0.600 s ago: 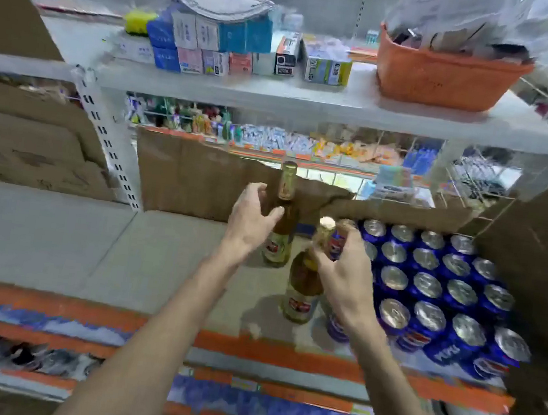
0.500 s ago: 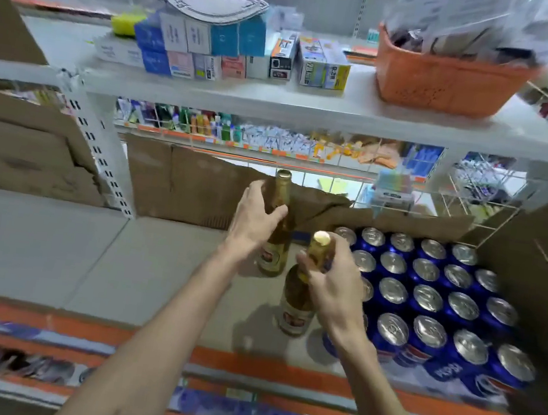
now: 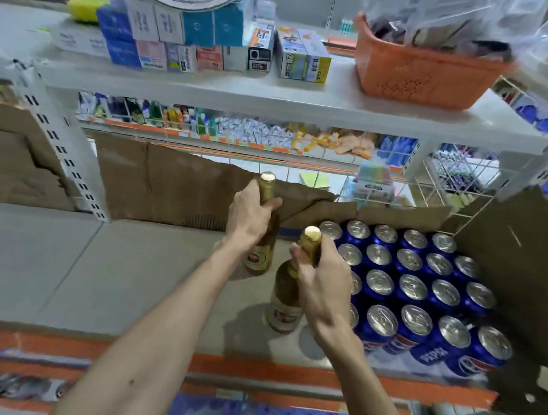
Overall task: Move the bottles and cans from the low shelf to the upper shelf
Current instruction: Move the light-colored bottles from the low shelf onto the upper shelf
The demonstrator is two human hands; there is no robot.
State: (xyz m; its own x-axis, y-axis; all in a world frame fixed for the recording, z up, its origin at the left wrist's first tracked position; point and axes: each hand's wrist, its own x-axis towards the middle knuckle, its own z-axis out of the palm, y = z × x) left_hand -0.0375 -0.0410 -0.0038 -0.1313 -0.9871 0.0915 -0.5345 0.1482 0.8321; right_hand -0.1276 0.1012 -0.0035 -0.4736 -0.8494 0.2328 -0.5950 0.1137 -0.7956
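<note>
Two amber glass bottles with gold caps stand on the grey shelf [image 3: 91, 274] in front of me. My left hand [image 3: 250, 216] is wrapped around the neck of the farther bottle [image 3: 261, 255]. My right hand [image 3: 322, 282] grips the neck of the nearer bottle [image 3: 283, 306], just below its cap. To the right of the bottles, several blue Pepsi cans [image 3: 417, 294] stand packed in rows on the same shelf. The bases of both bottles sit at or very near the shelf surface; I cannot tell whether they touch it.
Brown cardboard [image 3: 171, 188] lines the back and the right side [image 3: 519, 278] of this shelf. The shelf above [image 3: 279, 99] holds stacked small boxes [image 3: 182, 41] and an orange basket [image 3: 423, 74]. A perforated upright [image 3: 62, 150] stands at the left. The shelf's left half is bare.
Both hands keep hold of their bottles. The left bottle has come slightly nearer and the view has shifted a little; the right bottle stays beside the cans.
</note>
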